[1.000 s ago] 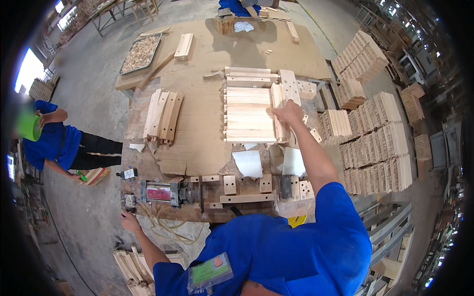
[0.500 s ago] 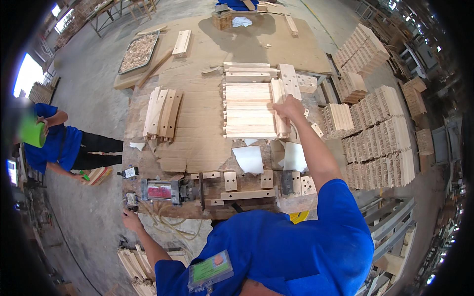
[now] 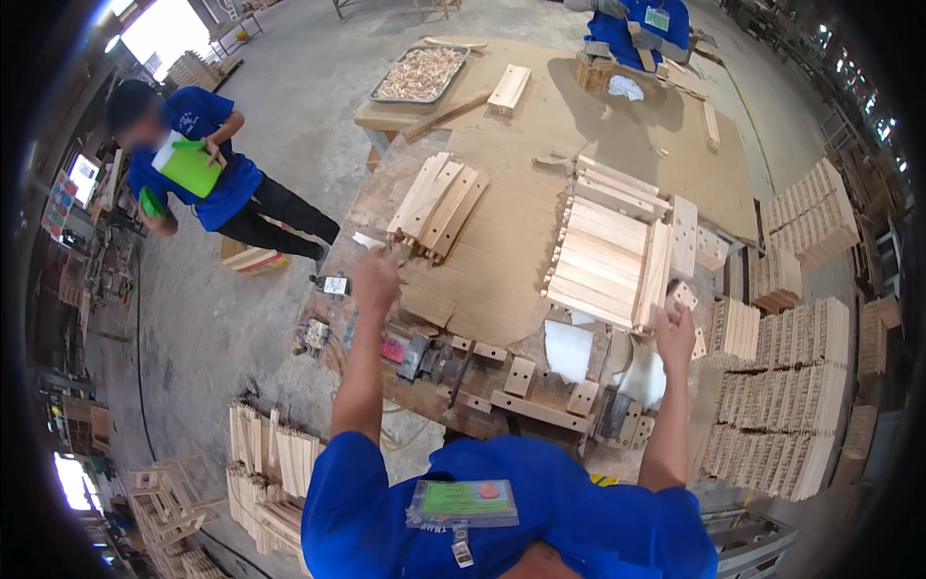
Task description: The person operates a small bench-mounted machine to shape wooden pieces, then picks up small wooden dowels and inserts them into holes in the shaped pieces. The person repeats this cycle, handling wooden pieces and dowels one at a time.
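Observation:
A panel of pale wooden slats (image 3: 600, 246) lies on the worktable, with a long upright slat (image 3: 653, 275) along its right side. My right hand (image 3: 675, 338) is at the near end of that slat, fingers apart, beside a small drilled wooden block (image 3: 683, 295). Whether it touches either is unclear. My left hand (image 3: 374, 280) is raised over the table's left part, just short of a stack of drilled wooden rails (image 3: 439, 207). Motion blurs its fingers. Below it sits a clamping fixture (image 3: 413, 357) with a red cylinder, partly behind my forearm.
Cardboard (image 3: 502, 280) covers much of the table. White foam sheets (image 3: 567, 349) lie near the front edge. Stacked wooden parts (image 3: 776, 386) stand at right, more (image 3: 265, 473) at lower left. One co-worker (image 3: 207, 164) holds a green container; another (image 3: 637, 34) works across the table.
My left hand has risen from beside the fixture toward the stacked rails. My right hand has left the slat's middle and moved to its near end. The view has turned left.

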The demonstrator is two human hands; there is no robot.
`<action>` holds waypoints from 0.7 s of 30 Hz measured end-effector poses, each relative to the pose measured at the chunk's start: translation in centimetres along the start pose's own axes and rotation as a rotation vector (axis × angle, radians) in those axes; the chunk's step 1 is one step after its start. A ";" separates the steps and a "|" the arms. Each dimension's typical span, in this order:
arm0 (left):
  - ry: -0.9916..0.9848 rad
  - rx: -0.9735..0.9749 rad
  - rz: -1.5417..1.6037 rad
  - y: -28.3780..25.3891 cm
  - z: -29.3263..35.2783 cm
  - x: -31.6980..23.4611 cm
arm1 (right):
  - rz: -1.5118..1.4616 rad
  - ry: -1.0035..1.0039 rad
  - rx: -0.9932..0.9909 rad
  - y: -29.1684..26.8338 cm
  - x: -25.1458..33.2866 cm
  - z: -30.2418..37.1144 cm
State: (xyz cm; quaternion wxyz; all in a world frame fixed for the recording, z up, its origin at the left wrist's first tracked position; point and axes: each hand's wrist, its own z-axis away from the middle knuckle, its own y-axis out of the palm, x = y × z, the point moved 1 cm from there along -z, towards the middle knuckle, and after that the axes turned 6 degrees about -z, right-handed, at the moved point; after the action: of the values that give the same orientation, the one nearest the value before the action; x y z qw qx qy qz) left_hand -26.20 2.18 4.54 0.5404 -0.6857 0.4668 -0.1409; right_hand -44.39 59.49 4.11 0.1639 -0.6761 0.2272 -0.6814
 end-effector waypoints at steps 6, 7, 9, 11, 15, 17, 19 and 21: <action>0.078 0.300 -0.123 8.1 -4.8 -11.0 | -0.120 -0.016 0.000 -2.1 -3.3 6.1; 0.060 0.354 -0.182 8.8 -5.3 -12.0 | -0.139 0.018 -0.003 -2.5 -4.8 6.8; 0.021 0.332 -0.244 9.7 -5.7 -13.6 | -0.161 0.083 -0.015 -3.3 -6.6 8.2; -0.045 0.309 -0.286 10.3 -6.0 -15.1 | -0.177 0.139 -0.034 -4.4 -7.0 9.8; -0.132 0.335 -0.366 10.3 -6.1 -16.2 | -0.285 0.212 -0.066 -6.0 -7.1 11.6; -0.186 0.389 -0.332 9.4 -6.6 -15.9 | -0.279 0.206 -0.046 -6.6 -6.9 12.0; -0.264 0.558 -0.313 7.9 -7.1 -14.6 | -0.302 0.167 -0.041 -6.6 -7.0 12.3; -0.314 0.679 -0.325 6.7 -7.1 -13.7 | -0.315 0.150 -0.036 -6.2 -6.8 11.9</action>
State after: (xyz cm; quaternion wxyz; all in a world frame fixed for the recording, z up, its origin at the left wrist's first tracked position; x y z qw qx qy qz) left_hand -41.63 8.86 5.70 0.7714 -0.5465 0.1911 -0.2640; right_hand -31.84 67.24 1.43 0.0255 -0.6534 0.1422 -0.7431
